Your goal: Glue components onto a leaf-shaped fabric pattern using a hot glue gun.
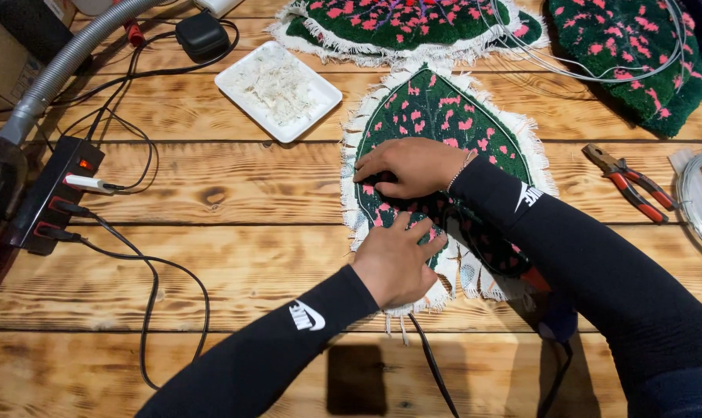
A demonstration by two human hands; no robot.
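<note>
**Both hands pressed on a leaf-shaped tufted piece**

The right forearm crosses the lower part of the leaf-shaped rug (444, 116), hiding much of its lower right edge; a tool with a red part under that arm is too covered to identify. Whether either hand pinches anything cannot be told, since the fingertips are tucked against the pile.

The rug lies flat on the wooden table (235, 255), green with pink flecks and a white fringe. Its long axis runs away from the person, the pointed tip at the far end.

The right hand (413, 166) lies palm down across the rug's middle, fingers curled and pointing left. The left hand (397, 259) rests on the near left edge, fingers loosely bent, touching the fringe. Red-handled pliers (630, 182) lie well apart to the right.
</note>
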